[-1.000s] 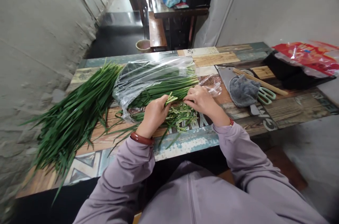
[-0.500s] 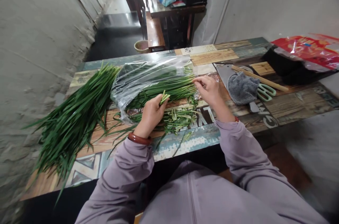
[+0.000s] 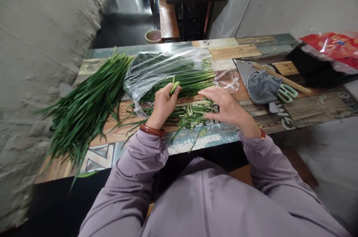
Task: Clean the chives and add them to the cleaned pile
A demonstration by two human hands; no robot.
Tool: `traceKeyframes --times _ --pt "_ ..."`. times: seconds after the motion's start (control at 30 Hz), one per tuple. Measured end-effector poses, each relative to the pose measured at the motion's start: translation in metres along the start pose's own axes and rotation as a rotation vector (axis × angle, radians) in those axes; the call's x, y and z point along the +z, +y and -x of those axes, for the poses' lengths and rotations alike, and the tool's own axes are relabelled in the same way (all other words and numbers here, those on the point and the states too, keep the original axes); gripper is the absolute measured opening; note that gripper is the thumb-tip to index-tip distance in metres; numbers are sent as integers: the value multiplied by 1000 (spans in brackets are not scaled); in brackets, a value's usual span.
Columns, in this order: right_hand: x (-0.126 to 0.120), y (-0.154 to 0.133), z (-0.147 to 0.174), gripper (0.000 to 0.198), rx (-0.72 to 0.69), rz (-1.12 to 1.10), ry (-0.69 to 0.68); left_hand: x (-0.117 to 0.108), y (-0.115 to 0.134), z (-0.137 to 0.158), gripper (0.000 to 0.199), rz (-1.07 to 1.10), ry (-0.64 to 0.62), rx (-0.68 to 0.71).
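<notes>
My left hand (image 3: pixel 163 104) is closed around a few garlic chives (image 3: pixel 175 86), their pale cut ends poking up past the thumb. With fingers and thumb apart, my right hand (image 3: pixel 223 106) hovers over the right end of a heap of chive trimmings (image 3: pixel 190 115) and holds nothing. Behind both hands a bundle of chives (image 3: pixel 192 81) lies partly inside a clear plastic bag (image 3: pixel 165 61), stem ends pointing right. A large loose pile of chives (image 3: pixel 89 106) spreads over the table's left end, its leaf tips hanging past the front edge.
On the patchwork wood-look table (image 3: pixel 246 51), to the right, lie a cleaver (image 3: pixel 244 71), a grey cloth (image 3: pixel 264 87), green-handled scissors (image 3: pixel 288 93) and chopsticks (image 3: pixel 296 84). A red plastic bag (image 3: pixel 332 46) sits at the far right. Beyond stand a bench (image 3: pixel 168 18) and a basket (image 3: pixel 153 36).
My right hand has left the bundle's stem ends, moved nearer to me and opened. My left hand still grips its few chives. The view has tilted down slightly.
</notes>
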State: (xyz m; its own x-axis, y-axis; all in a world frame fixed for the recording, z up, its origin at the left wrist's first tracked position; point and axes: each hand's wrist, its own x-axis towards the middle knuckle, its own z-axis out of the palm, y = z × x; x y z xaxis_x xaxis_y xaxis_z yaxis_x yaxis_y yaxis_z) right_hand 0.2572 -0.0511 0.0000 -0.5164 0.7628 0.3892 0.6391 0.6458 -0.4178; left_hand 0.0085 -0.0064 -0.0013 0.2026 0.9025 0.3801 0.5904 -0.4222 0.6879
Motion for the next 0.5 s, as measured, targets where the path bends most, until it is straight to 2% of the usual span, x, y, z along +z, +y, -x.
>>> traceKeyframes --times 0.07,0.1,0.17,0.23,0.33,0.43,0.5 --pt "2 -14 16 94 -47 19 -118 -2 2 0 32 19 19 25" --pt "5 -19 20 99 -61 29 -157 -3 2 0 32 23 29 39" --pt "14 -27 22 98 -74 52 -202 -4 3 0 33 20 54 65" --pt "26 -31 13 94 -82 63 -191 -4 1 -1 33 10 79 84" --pt "45 -34 -12 77 -16 120 -117 -4 -3 -3 32 -6 108 99" --pt "61 -40 -32 46 105 215 -63 -5 -4 -3 30 -31 111 110" --pt "69 -46 -39 27 129 264 -56 -4 -4 -2 28 -40 82 109"
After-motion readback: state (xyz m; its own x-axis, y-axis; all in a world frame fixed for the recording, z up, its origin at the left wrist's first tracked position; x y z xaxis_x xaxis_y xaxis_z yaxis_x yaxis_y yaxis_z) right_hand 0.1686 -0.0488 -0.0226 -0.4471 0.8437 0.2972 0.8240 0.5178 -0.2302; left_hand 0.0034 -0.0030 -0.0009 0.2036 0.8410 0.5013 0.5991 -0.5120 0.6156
